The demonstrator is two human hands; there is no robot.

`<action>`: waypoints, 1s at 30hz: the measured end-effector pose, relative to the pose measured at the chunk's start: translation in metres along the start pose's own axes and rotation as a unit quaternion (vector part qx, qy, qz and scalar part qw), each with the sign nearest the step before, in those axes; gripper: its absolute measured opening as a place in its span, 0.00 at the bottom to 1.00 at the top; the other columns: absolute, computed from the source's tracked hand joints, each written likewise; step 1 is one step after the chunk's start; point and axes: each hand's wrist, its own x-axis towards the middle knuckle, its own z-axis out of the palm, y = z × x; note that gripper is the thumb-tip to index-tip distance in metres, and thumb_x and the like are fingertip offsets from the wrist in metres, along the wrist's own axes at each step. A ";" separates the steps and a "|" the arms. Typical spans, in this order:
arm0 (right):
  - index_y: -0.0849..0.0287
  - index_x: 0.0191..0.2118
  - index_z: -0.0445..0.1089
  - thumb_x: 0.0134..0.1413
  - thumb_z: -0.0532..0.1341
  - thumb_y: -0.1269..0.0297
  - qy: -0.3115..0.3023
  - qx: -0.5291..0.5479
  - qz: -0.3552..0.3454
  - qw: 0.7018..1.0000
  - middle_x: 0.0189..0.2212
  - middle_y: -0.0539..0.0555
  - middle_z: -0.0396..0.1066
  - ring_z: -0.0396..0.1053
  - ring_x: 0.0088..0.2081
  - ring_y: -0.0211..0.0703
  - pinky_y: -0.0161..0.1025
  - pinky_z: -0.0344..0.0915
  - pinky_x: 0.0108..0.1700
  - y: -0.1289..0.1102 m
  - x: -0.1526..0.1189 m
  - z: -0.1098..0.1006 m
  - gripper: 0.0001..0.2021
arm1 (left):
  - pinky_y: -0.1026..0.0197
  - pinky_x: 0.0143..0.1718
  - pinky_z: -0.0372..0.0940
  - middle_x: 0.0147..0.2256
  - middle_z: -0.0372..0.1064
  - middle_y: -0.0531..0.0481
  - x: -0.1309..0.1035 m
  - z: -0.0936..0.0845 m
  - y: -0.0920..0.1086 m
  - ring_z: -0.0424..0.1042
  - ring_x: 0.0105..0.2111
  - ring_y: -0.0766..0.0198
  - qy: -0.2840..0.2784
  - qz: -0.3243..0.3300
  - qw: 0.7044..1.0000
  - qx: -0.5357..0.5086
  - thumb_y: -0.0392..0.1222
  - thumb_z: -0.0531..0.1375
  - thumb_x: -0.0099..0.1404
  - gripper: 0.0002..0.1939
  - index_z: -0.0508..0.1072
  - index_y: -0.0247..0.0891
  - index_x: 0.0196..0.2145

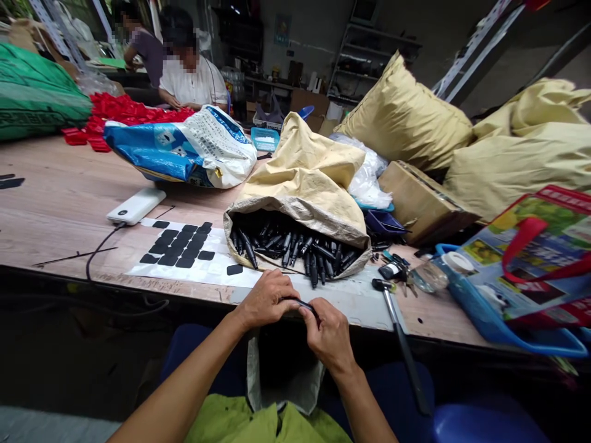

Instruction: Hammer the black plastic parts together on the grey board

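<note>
a: the green shirt [249,421] is closest, with a pale open bag [255,369] just in front of it. and the hands?

b: above that bag, near the edge of the table [60,178]. the left hand [268,298] and right hand [330,335] are close together, both pinching one slim black piece [302,303].

a: so where's the piece exactly?

b: bridging them, one end in each set of fingers. just beyond, the yellow sack [305,172] lies with its mouth towards them, full of black pen-like pieces [318,258].

a: and to the right?

b: a hammer [392,314], its handle sticking out past the edge.
</note>
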 end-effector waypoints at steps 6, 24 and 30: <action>0.56 0.33 0.69 0.63 0.59 0.59 -0.122 0.045 -0.045 0.990 0.26 0.50 0.68 0.66 0.28 0.41 0.38 0.56 0.32 0.001 -0.041 -0.021 0.09 | 0.55 0.42 0.64 0.32 0.71 0.49 -0.007 -0.020 -0.003 0.68 0.35 0.58 0.278 -0.105 0.955 -0.008 0.51 0.61 0.68 0.12 0.74 0.40 0.40; 0.56 0.47 0.76 0.66 0.58 0.55 0.033 -0.024 0.112 0.993 0.34 0.53 0.73 0.69 0.32 0.41 0.37 0.64 0.39 0.030 -0.057 -0.054 0.14 | 0.51 0.49 0.62 0.39 0.78 0.46 -0.003 -0.043 -0.017 0.71 0.43 0.52 0.264 -0.135 0.938 0.181 0.49 0.63 0.67 0.10 0.77 0.40 0.41; 0.54 0.55 0.74 0.63 0.59 0.53 0.076 -0.272 0.349 0.894 0.45 0.59 0.70 0.71 0.44 0.54 0.44 0.64 0.42 0.080 -0.030 -0.101 0.19 | 0.52 0.48 0.59 0.39 0.77 0.49 0.017 0.003 0.011 0.69 0.42 0.55 0.058 -0.003 0.991 0.117 0.44 0.65 0.67 0.05 0.77 0.42 0.39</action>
